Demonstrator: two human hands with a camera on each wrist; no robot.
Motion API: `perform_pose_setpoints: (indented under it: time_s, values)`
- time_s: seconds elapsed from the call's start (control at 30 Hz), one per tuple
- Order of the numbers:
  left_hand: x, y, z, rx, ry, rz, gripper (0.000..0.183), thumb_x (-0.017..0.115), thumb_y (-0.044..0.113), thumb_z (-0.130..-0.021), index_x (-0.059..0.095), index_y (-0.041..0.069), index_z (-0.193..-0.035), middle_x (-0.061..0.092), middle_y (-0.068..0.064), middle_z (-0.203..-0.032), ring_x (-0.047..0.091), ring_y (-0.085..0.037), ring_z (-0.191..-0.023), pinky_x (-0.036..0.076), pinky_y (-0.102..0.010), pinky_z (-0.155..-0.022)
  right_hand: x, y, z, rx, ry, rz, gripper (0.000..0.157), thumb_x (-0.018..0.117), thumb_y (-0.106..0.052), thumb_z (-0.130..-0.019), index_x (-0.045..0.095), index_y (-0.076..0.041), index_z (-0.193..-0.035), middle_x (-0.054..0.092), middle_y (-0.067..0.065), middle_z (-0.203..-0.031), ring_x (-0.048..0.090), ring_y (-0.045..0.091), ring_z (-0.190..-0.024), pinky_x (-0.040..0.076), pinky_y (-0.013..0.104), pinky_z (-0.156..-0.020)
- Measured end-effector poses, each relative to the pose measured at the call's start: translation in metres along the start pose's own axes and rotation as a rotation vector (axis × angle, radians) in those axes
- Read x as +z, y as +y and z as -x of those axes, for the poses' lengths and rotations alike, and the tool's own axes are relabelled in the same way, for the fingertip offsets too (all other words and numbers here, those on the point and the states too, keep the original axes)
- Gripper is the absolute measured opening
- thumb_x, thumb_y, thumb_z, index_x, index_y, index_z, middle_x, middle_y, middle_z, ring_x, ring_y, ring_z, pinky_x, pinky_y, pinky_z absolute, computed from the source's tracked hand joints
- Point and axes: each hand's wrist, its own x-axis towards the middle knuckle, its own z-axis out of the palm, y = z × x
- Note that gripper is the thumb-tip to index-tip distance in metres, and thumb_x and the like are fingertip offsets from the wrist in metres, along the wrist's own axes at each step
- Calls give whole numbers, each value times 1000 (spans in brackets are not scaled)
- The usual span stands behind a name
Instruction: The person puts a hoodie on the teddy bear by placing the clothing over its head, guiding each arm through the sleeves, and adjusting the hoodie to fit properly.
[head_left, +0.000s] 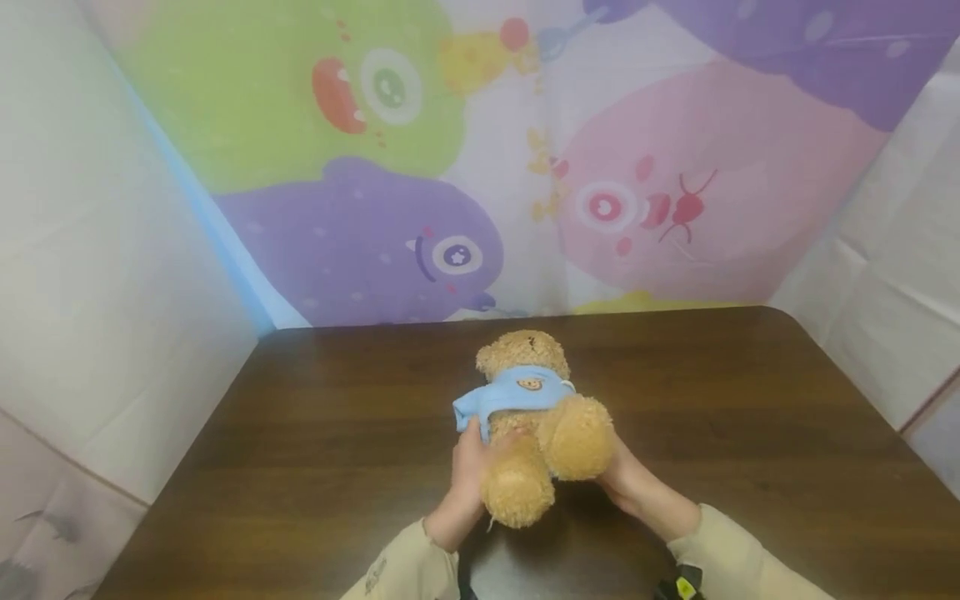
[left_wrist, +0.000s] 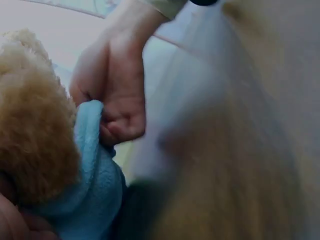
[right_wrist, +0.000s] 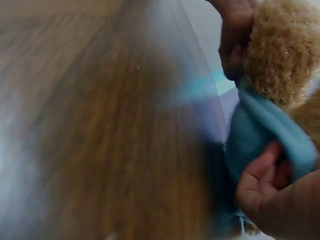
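A tan plush teddy bear [head_left: 517,467] in a light-blue shirt [head_left: 525,390] lies on its back on the table, its feet toward me. My left hand [head_left: 468,475] is at the bear's left side in the head view, by the shirt's hem. My right hand [head_left: 626,475] is at the other side, partly hidden behind a foot. In the right wrist view, the right hand [right_wrist: 275,190] pinches the shirt's edge [right_wrist: 275,125], and the left hand [right_wrist: 235,40] curls at the hem beside the fur. The left wrist view shows the left hand [left_wrist: 15,222] only at the corner.
A dark brown wooden table [head_left: 337,433] spreads under the bear. Behind it hangs a cloth [head_left: 525,167] printed with cartoon monsters, and pale sheets [head_left: 112,250] hang at both sides. A dark strap with a yellow-green mark [head_left: 684,583] sits near the right sleeve.
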Motion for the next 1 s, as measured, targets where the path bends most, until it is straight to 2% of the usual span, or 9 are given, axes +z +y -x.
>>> perform_pose_setpoints:
  time_s: [0.07,0.17,0.27,0.37,0.47,0.6,0.77,0.9,1.0]
  values:
    - [-3,-6,-3,41,38,-148,31,73,31,-71,59,5,-82,63,-11,-76,56,-21,-69,45,-35,-63,-3,1,5,31,15,55,37,47,-8,-87,36,5,-120,41,16,-111,42,21,-96,39,30,-77]
    - [-11,-11,-6,58,-9,-227,32,70,38,-74,58,8,-71,59,-6,-66,49,-16,-59,42,-30,-55,-7,-2,9,6,49,304,29,48,-7,-87,37,5,-111,45,18,-106,45,25,-96,40,33,-76]
    - [-20,-8,-8,58,-81,-319,43,64,51,-75,54,10,-69,53,-3,-62,45,-14,-56,38,-28,-51,-12,-9,10,-105,114,579,32,53,-8,-83,43,6,-110,51,19,-103,51,29,-95,43,38,-79]
    - [-28,-3,-10,66,-73,-368,49,64,55,-74,48,9,-79,49,-5,-71,44,-16,-61,36,-28,-53,-14,-17,9,-254,208,733,38,62,-7,-76,48,4,-110,51,17,-101,54,26,-89,46,39,-76]
    - [-31,2,-10,121,-27,-341,53,69,46,-74,48,7,-103,49,-9,-96,49,-20,-76,40,-31,-60,-12,-24,7,-402,229,782,40,67,-5,-73,55,0,-112,50,11,-100,51,19,-83,45,32,-71]
    - [-28,5,-13,257,-42,-378,56,70,39,-76,50,13,-122,44,-10,-117,54,-24,-88,44,-36,-66,-6,-31,3,-527,234,860,23,63,-3,-81,65,-7,-103,58,4,-95,52,13,-75,44,29,-65]
    - [-19,9,-14,327,-68,-466,42,72,32,-76,56,14,-111,41,-10,-112,51,-22,-81,42,-39,-61,1,-32,0,-504,193,822,14,61,-4,-83,67,-6,-95,65,5,-91,60,17,-78,48,31,-69]
    - [-13,10,-12,335,-45,-482,33,75,23,-73,56,14,-98,38,-8,-108,46,-19,-76,38,-36,-59,1,-33,-2,-475,43,757,11,59,-4,-85,66,-7,-93,66,3,-90,59,14,-79,46,27,-70]
    - [-12,9,-10,371,-4,-499,27,77,18,-69,54,16,-83,37,-6,-103,46,-20,-73,36,-34,-55,-3,-36,-3,-466,-76,718,12,56,-2,-85,64,-11,-87,61,-1,-78,52,8,-70,44,24,-64]
